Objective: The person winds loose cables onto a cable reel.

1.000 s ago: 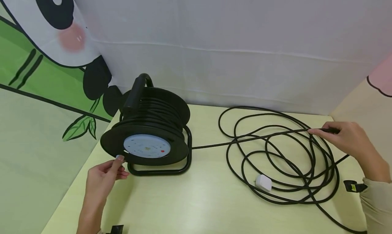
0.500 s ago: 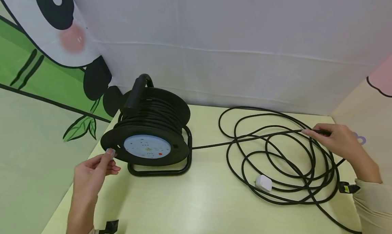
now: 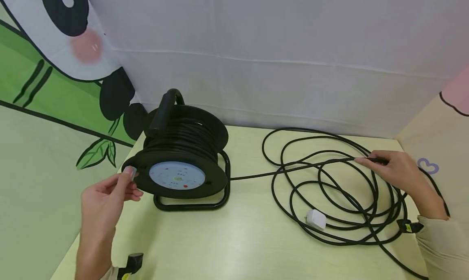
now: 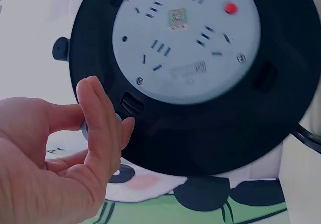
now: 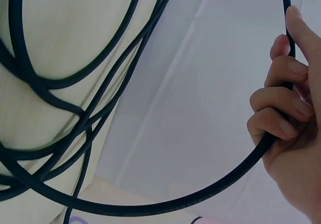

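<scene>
A black cable reel [image 3: 176, 156] stands in its tubular frame at the left of the table, its pale round socket panel [image 3: 176, 176] facing the front. My left hand [image 3: 100, 204] pinches a small grey knob [image 4: 85, 130] at the left edge of the front flange, the fingers partly hiding it. Over on the right, my right hand [image 3: 399, 170] grips the black cable [image 5: 268, 142], fingers curled round it and thumb along it. From there the cable [image 3: 256, 176] runs nearly straight leftward to the reel. Several wraps of cable fill the drum.
Loose cable loops [image 3: 289, 198] spread over the right half of the table [image 3: 238, 239], one strand reaching the front right. A white plug [image 3: 316, 219] lies among them. A light cloth backdrop [image 3: 264, 68] stands close behind, and a printed panel [image 3: 36, 158] borders the left side.
The reel has turned clockwise, its red switch shifting left along the bottom. My left hand has moved up and left with the knob; my right hand has moved left toward the reel, holding the cable.
</scene>
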{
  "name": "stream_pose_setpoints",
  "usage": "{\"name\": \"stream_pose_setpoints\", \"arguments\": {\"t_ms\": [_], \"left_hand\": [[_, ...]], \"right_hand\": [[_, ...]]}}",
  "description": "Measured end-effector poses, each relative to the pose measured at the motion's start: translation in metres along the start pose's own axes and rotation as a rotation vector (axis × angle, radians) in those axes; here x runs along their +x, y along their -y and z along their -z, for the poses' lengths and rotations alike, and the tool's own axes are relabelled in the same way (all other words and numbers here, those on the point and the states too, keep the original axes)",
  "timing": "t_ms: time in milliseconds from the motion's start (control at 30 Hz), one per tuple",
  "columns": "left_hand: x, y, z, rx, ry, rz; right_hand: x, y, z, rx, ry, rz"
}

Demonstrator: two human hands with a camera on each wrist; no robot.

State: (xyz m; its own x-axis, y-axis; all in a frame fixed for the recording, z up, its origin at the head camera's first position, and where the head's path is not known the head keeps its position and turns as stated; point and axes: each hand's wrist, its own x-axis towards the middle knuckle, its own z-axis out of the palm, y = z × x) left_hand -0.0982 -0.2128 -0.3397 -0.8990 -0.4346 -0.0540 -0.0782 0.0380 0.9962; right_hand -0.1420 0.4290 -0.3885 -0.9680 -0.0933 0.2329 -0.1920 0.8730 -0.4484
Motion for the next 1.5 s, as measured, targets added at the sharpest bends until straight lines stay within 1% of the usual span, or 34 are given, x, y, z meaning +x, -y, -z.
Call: {"name": "stream_pose_setpoints", "arguments": {"t_ms": [167,300,367,467,633,833,1033,1233,1300,1500], "left_hand": [[-0.005,-0.008,-0.008,-0.031,-0.004,-0.023],[-0.009,-0.014,-0.012,-0.027,0.008,-0.034],[-0.010,-0.017,-0.015,-0.020,0.008,-0.047],[-0.013,-0.022,-0.021,-0.038,0.012,-0.076],[-0.017,-0.026,-0.030,-0.071,0.025,-0.123],[-0.020,-0.029,-0.038,-0.054,0.064,-0.148],[-0.022,-0.030,-0.044,-0.035,0.113,-0.173],[-0.024,-0.030,-0.049,-0.011,0.164,-0.159],[-0.025,-0.030,-0.051,-0.005,0.179,-0.151],[-0.030,-0.032,-0.059,0.013,0.218,-0.164]], "right_hand": [[0.002,0.006,-0.002,-0.006,0.026,-0.019],[0.002,0.007,-0.002,0.000,0.048,-0.048],[0.002,0.006,-0.003,0.003,0.053,-0.062],[0.002,0.007,-0.005,0.016,0.056,-0.077],[0.004,0.011,-0.011,0.037,0.050,-0.048],[0.008,0.017,-0.018,0.057,0.057,0.002],[0.012,0.023,-0.023,0.105,0.079,0.038],[0.015,0.027,-0.030,0.113,0.080,0.072],[0.015,0.029,-0.032,0.114,0.087,0.070],[0.017,0.036,-0.036,0.115,0.126,0.065]]}}
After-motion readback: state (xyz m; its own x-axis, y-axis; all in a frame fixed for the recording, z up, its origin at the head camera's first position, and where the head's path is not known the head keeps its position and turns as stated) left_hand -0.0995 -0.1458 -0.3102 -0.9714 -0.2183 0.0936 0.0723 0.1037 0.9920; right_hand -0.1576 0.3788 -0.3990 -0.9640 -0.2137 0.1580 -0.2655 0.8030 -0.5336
